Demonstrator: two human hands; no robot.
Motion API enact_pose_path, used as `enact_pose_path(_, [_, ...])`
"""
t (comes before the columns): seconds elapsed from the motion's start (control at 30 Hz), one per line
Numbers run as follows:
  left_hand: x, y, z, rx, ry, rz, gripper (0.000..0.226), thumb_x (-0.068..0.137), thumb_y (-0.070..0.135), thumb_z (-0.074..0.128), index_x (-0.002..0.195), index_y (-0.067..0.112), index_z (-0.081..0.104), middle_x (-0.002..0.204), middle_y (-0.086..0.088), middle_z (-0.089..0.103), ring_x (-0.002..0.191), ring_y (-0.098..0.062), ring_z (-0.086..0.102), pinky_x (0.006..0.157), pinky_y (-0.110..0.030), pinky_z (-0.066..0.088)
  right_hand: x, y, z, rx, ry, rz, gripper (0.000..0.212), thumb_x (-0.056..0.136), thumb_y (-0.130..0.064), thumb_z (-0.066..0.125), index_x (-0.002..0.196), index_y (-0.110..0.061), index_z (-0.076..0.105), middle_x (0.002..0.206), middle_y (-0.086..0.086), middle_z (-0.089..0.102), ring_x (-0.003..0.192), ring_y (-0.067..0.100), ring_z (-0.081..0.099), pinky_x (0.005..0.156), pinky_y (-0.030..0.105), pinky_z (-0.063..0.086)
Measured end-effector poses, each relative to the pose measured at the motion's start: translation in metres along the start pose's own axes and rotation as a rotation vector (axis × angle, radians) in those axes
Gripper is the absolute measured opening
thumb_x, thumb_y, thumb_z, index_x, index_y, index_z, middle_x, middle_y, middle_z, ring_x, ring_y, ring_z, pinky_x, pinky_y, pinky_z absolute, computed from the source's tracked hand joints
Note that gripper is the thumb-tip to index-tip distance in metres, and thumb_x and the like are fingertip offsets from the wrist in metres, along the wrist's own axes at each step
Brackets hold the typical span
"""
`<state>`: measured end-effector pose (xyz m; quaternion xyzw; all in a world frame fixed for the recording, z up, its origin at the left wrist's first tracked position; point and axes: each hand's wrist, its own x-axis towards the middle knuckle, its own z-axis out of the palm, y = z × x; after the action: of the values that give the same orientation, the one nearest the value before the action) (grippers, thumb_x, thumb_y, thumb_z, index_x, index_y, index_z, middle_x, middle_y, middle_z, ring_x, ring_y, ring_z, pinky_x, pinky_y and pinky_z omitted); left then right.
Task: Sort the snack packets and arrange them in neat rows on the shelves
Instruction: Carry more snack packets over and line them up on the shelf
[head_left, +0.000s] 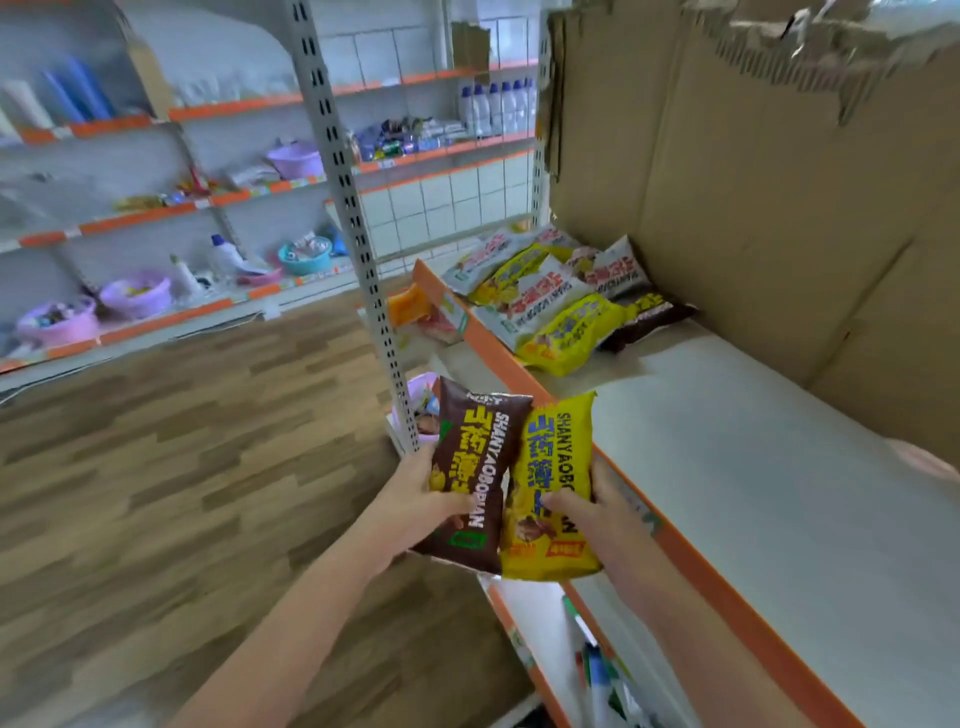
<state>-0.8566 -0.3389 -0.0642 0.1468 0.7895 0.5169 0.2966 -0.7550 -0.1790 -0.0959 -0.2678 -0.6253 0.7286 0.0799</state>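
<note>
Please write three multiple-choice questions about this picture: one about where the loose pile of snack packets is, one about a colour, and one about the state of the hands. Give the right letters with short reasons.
1. Where does the pile of packets lie?
A. on the wooden floor
B. at the far end of the white shelf
C. in a purple basin

2. Which colour is the packet in the left hand?
A. brown
B. white
C. orange

3. What is the right hand doing?
A. hanging idle
B. pressing the cardboard
C. gripping the yellow packet

Answers: 1 B, the pile rests on the shelf against the cardboard backing. 2 A, the brown packet sits in that hand. 3 C, its fingers curl round the packet.

2 bare forearms, no sleeves or jewellery visible.
</note>
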Motion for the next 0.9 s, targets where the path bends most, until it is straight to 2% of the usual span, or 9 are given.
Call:
enact_pose_path(0.13, [0.032,0.012,0.020,-0.039,-0.074,-0.029,0.042,0.079,-0.014,0.058,0.106,0.018,0.051,0.084,0.001,0.065,0.059,0.002,0.063,0.057,-0.012,0.049,0.018,-0.011,-0.030,-0.027,0.030,-0.003,0.028,0.082,-0.005,0.065,0.105,-0.016,0.053,0.101,0.010,0.069,0.085,0.026,0.068,0.074,0.039,0.057])
enact_pose_path(0.23, [0.054,0.023,0.038,-0.049,-0.130,-0.015,0.052,0.079,-0.007,0.065,0.120,0.018,0.048,0.099,0.003,0.067,0.082,-0.006,0.065,0.078,-0.023,0.053,0.026,-0.013,-0.054,0.053,0.109,0.008,0.024,0.083,-0.003,0.064,0.099,-0.017,0.053,0.096,0.008,0.069,0.075,0.020,0.069,0.061,0.032,0.056])
enact_pose_path(0.27, [0.063,0.027,0.046,-0.054,-0.154,0.004,0.053,0.078,-0.005,0.067,0.121,0.019,0.046,0.099,0.004,0.067,0.083,-0.005,0.064,0.080,-0.024,0.053,0.028,-0.015,-0.061,0.070,0.140,0.005,0.024,0.083,-0.001,0.063,0.098,-0.016,0.052,0.095,0.008,0.069,0.071,0.016,0.068,0.057,0.028,0.054])
enact_pose_path(0.4, [0.100,0.048,0.067,-0.060,-0.209,0.083,0.050,0.078,-0.002,0.070,0.114,0.024,0.047,0.091,0.010,0.067,0.074,0.000,0.066,0.067,-0.017,0.052,0.036,-0.020,-0.085,0.132,0.211,-0.011,0.030,0.081,0.006,0.062,0.101,-0.012,0.051,0.096,0.012,0.068,0.067,0.011,0.068,0.054,0.024,0.052])
enact_pose_path(0.53, [0.146,0.075,0.089,0.009,-0.320,0.206,0.054,0.078,0.001,0.071,0.122,0.019,0.045,0.093,0.006,0.064,0.087,-0.013,0.064,0.078,-0.029,0.053,0.048,-0.023,-0.102,0.104,0.370,-0.021,0.043,0.077,0.003,0.068,0.113,-0.011,0.050,0.105,0.010,0.067,0.084,0.018,0.067,0.070,0.031,0.055])
enact_pose_path(0.7, [0.208,0.112,0.104,0.108,-0.396,0.351,0.053,0.080,0.005,0.070,0.121,0.021,0.041,0.094,0.006,0.059,0.091,-0.018,0.062,0.085,-0.035,0.051,0.081,-0.033,-0.111,0.143,0.536,-0.028,0.043,0.078,-0.001,0.069,0.114,-0.013,0.049,0.107,0.008,0.066,0.090,0.021,0.066,0.077,0.033,0.054])
enact_pose_path(0.77, [0.235,0.124,0.109,0.171,-0.402,0.406,0.054,0.079,0.009,0.072,0.122,0.019,0.042,0.099,0.003,0.061,0.095,-0.020,0.061,0.089,-0.035,0.049,0.097,-0.039,-0.110,0.159,0.557,-0.044,0.043,0.078,-0.001,0.069,0.114,-0.013,0.048,0.109,0.008,0.066,0.090,0.019,0.066,0.076,0.029,0.055])
enact_pose_path(0.9, [0.281,0.149,0.120,0.301,-0.351,0.569,0.056,0.078,0.023,0.074,0.127,0.014,0.049,0.108,-0.003,0.060,0.100,-0.017,0.057,0.088,-0.028,0.044,0.134,-0.051,-0.116,0.120,0.658,-0.061,0.044,0.077,0.002,0.070,0.114,-0.010,0.048,0.105,0.009,0.065,0.082,0.016,0.063,0.067,0.021,0.054])
